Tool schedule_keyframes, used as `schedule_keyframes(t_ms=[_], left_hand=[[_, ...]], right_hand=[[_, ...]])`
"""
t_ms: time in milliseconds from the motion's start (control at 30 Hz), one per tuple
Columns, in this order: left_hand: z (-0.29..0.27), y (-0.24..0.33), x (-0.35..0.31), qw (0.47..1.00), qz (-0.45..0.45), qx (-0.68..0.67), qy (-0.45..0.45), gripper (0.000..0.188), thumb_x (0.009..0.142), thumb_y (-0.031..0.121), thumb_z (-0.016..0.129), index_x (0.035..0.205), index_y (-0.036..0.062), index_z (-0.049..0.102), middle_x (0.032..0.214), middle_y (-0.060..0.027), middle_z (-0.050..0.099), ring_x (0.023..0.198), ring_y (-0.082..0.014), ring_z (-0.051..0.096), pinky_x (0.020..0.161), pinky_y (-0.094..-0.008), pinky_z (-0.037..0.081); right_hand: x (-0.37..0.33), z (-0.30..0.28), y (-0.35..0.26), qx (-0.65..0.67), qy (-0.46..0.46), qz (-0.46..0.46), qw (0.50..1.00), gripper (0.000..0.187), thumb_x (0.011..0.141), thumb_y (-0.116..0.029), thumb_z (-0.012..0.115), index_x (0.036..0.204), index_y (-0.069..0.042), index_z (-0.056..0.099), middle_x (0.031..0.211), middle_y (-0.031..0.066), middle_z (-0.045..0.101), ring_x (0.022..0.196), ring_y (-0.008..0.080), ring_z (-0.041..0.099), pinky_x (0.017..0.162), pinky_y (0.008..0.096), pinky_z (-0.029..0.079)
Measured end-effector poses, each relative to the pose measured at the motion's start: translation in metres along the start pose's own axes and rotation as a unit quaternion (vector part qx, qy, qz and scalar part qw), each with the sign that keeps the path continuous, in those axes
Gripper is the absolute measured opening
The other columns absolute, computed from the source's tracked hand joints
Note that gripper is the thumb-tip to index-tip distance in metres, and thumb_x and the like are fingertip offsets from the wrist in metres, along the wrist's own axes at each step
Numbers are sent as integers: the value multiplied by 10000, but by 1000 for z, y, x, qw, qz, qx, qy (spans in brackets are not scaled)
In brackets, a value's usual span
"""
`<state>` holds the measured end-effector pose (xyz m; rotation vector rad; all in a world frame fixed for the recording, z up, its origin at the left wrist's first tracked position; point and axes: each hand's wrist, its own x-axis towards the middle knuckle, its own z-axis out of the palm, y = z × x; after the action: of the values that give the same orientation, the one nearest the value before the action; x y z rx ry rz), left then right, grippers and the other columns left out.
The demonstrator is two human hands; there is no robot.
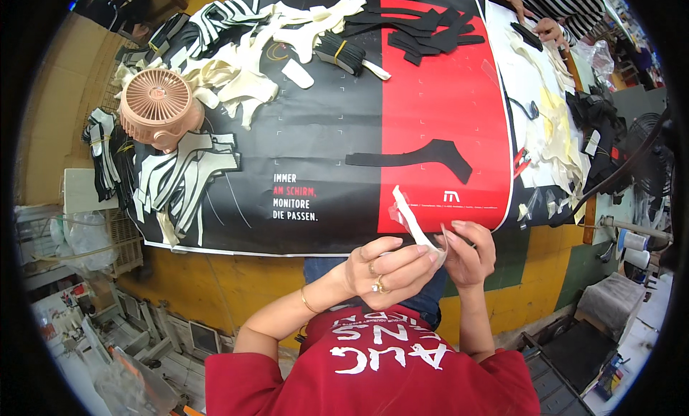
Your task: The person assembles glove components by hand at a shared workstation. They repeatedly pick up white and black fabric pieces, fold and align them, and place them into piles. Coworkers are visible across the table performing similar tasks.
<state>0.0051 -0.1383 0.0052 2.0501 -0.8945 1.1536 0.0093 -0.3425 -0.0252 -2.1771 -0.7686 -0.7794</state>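
Observation:
Near the front edge of the table, a narrow white fabric strip (411,221) is pinched between the thumb and fingers of my left hand (391,274). Its far end points up and away over the red part of the table cover. Close beside it, my right hand (470,254) has its thumb and fingers bent around the strip's near end. How firmly they grip is partly hidden by the folded fabric. Beyond my hands lies one flat black cut fabric piece (423,156), curved and wider at its right end.
A pink fan (156,104) stands at the left among white-and-black strips (188,173) and cream pieces (244,82). Black pieces (430,32) and a banded black bundle (341,54) lie at the back. A co-worker's hand (551,32) is at the far right; thread spools (635,249) sit nearer.

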Motion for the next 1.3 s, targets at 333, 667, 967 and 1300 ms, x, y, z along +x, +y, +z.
schedule_keyframes(t_ms=[333, 667, 967, 1300], left_hand=[[-9, -6, -2, 993, 11, -45, -106, 96, 788, 127, 707, 873, 100, 741, 1137, -25, 670, 1077, -186, 645, 799, -310, 495], [-40, -19, 6, 765, -484, -402, -138, 173, 803, -75, 720, 974, -46, 721, 935, -141, 747, 878, -183, 726, 788, -296, 577], [-45, -9, 20, 830, -439, -269, -214, 205, 786, -41, 748, 988, -3, 757, 859, -137, 746, 723, -194, 713, 633, -276, 525], [-49, -6, 11, 930, -264, -123, -224, 369, 731, 62, 807, 1094, 75, 736, 993, -37, 750, 719, -148, 680, 643, -283, 444]], right_hand=[[5, -12, -20, 47, -82, 83, 992, 315, 694, -75, 803, 1000, -65, 732, 1038, 97, 674, 938, 277, 657, 808, 374, 521], [-3, -18, -21, 299, -65, 346, 887, 225, 875, -140, 758, 1024, 22, 715, 932, 130, 713, 864, 244, 693, 769, 304, 528], [32, -32, -40, 12, -69, 122, 990, 850, 657, -511, 878, 1310, -48, 591, 1324, 161, 559, 1192, 281, 546, 926, 396, 451], [36, 0, -63, 450, 14, 430, 783, 114, 970, -105, 647, 989, 6, 636, 1006, 62, 646, 908, 135, 602, 814, 292, 461]])
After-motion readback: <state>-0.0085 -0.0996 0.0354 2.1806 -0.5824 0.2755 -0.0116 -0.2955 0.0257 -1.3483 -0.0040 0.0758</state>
